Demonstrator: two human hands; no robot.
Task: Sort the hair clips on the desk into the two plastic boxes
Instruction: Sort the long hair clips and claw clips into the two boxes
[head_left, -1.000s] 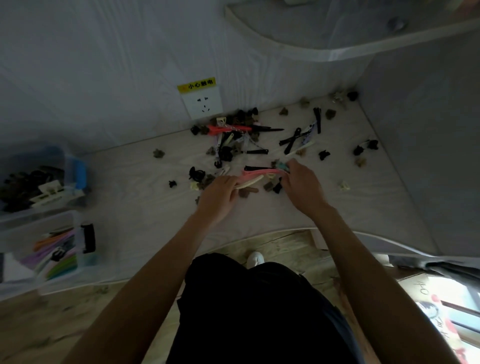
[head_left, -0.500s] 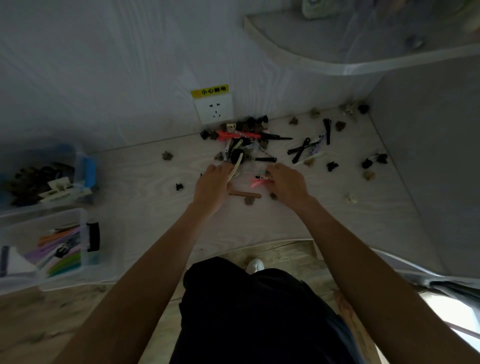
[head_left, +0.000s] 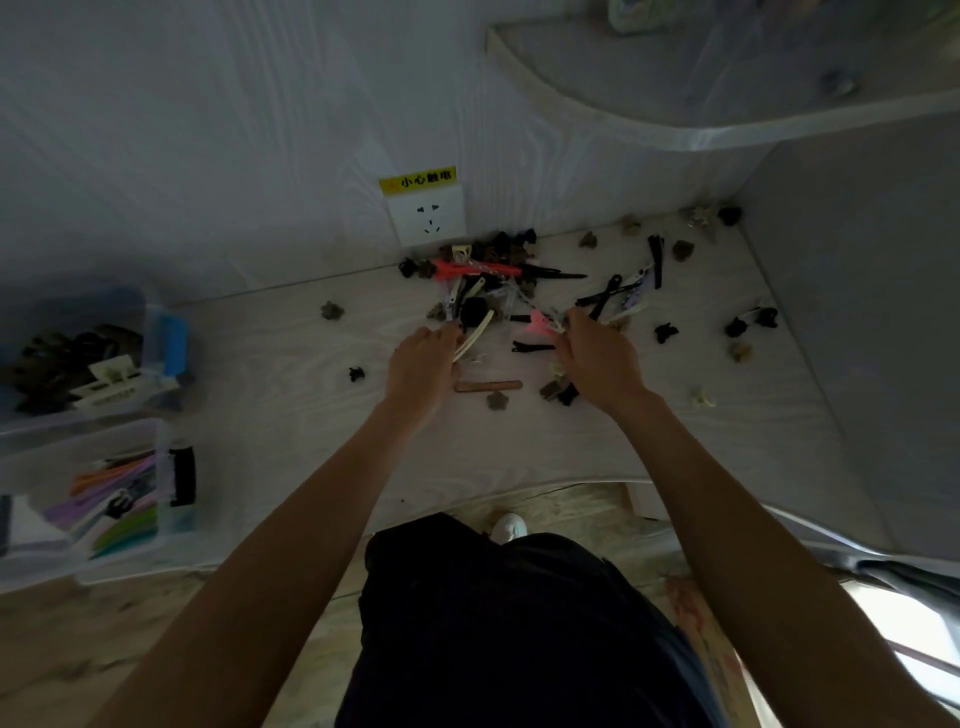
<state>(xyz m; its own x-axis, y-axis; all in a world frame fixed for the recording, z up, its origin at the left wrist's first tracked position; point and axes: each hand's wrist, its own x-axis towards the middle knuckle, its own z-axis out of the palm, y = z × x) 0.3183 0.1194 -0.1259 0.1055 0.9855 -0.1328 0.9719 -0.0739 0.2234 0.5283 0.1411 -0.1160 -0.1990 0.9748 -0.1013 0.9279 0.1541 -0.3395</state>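
Note:
Many hair clips lie scattered on the pale desk, most of them piled below the wall socket. My left hand grips a long cream clip that sticks up past its fingers. To the right, my right hand pinches a pink clip together with a pale one. A brown flat clip lies between the two hands. At the left stand two clear plastic boxes: the far box holds dark claw clips, the near box holds long coloured clips.
A wall socket with a yellow label sits on the back wall. A grey side panel closes the desk's right side. A curved shelf hangs above. Small claw clips dot the desk's right half.
Both hands moved away from me toward the pile. The cream clip in my left hand turned from flat to pointing up, and the pink clip came up in my right hand.

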